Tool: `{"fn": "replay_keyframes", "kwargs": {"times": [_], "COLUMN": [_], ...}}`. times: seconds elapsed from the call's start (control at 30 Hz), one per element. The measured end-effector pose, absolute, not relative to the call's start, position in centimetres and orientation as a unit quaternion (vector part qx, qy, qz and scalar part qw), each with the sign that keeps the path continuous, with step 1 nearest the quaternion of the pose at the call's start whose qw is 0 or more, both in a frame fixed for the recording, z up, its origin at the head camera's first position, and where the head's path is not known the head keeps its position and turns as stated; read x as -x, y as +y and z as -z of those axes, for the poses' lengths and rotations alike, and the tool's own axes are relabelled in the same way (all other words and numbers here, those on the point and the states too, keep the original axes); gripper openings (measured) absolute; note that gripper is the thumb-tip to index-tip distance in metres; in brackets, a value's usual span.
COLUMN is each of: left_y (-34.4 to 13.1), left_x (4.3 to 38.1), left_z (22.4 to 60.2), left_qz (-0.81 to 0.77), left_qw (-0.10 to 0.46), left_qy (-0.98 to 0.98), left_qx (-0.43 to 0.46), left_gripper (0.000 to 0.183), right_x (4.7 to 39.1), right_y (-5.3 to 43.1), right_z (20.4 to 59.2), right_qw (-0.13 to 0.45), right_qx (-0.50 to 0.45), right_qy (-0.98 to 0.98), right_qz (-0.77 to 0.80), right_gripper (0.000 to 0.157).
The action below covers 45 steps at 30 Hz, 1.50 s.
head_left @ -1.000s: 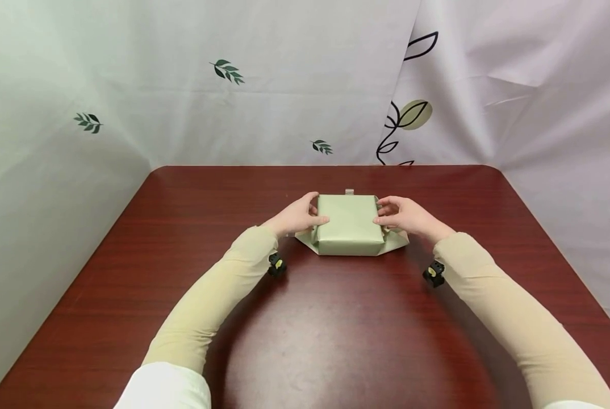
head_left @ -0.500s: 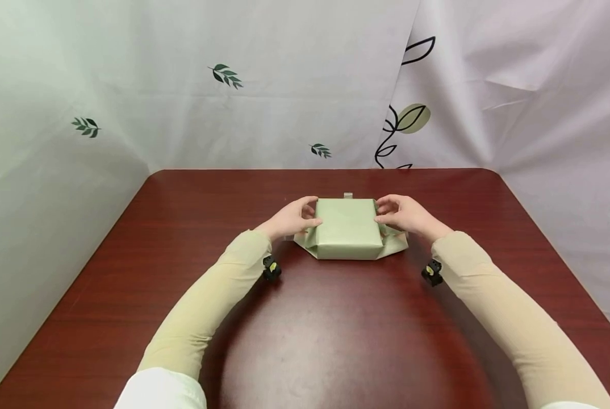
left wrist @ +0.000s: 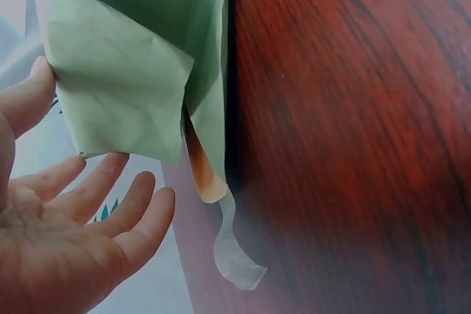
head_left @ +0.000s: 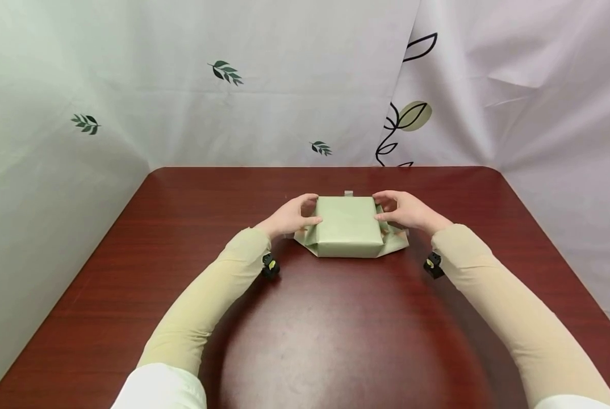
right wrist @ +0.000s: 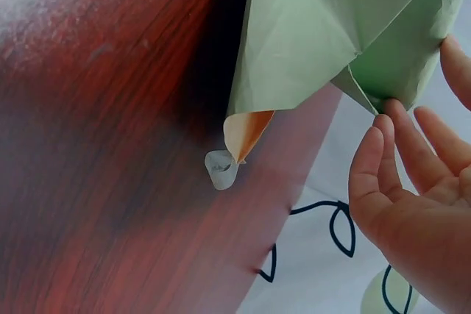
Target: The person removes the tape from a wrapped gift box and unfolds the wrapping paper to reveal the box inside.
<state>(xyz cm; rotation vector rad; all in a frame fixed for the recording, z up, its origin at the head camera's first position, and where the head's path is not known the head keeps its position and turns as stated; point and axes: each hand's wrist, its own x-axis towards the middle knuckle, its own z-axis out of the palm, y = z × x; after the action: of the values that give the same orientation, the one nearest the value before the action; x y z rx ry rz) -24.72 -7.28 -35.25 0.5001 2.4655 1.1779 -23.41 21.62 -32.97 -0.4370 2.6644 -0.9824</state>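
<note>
A box wrapped in light green paper (head_left: 348,220) lies on the table between my hands, its paper ends loose. At its left end is my left hand (head_left: 289,217), thumb at the top edge and fingers spread by the far corner. The left wrist view shows those fingertips at the rim of the folded green paper (left wrist: 121,90). My right hand (head_left: 407,212) bends around the far right corner, with the thumb at the top edge. In the right wrist view its fingertips touch the folded paper's corner (right wrist: 386,101). Strips of clear tape (left wrist: 237,259) hang from the lower flaps.
The dark red wooden table (head_left: 305,318) has rounded far corners. White cloth with leaf prints (head_left: 284,113) hangs behind and at both sides. A small pale tab (head_left: 348,193) shows behind the box. Dark wrist cameras (head_left: 270,266) sit below both wrists.
My left thumb has drawn back from the box top to its left edge. My right fingers have reached further along the far right corner. The box stays nearly in place.
</note>
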Motion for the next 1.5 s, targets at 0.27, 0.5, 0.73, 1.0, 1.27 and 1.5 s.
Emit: {"fn": "replay_keyframes", "kwargs": {"times": [0.27, 0.5, 0.73, 1.0, 1.27, 1.5], "left_y": [-7.4, -7.6, -7.6, -8.2, -8.4, -8.2], "left_x": [24.9, 25.4, 25.6, 25.4, 23.7, 23.0], "left_z": [35.1, 35.0, 34.7, 33.4, 31.9, 30.9], "left_qz": [-0.395, -0.385, -0.39, -0.44, -0.443, -0.422], "left_qw": [0.149, 0.129, 0.082, 0.097, 0.091, 0.101], "left_qy": [0.887, 0.893, 0.897, 0.874, 0.865, 0.856], "left_qx": [-0.187, -0.193, -0.191, -0.182, -0.219, -0.28], "left_gripper": [0.071, 0.073, 0.042, 0.02, 0.009, 0.01], "right_x": [23.6, 23.8, 23.8, 24.0, 23.0, 21.9], "right_y": [21.8, 22.0, 21.9, 21.9, 22.1, 22.4], "right_z": [33.1, 33.1, 33.0, 32.4, 31.7, 30.0], "right_qw": [0.129, 0.132, 0.123, 0.134, 0.098, 0.087], "right_qx": [0.153, 0.156, 0.172, 0.207, 0.277, 0.26], "right_qy": [0.918, 0.916, 0.922, 0.922, 0.904, 0.911], "right_qz": [0.341, 0.345, 0.324, 0.297, 0.31, 0.308], "right_gripper": [0.057, 0.056, 0.057, 0.065, 0.037, 0.013]}}
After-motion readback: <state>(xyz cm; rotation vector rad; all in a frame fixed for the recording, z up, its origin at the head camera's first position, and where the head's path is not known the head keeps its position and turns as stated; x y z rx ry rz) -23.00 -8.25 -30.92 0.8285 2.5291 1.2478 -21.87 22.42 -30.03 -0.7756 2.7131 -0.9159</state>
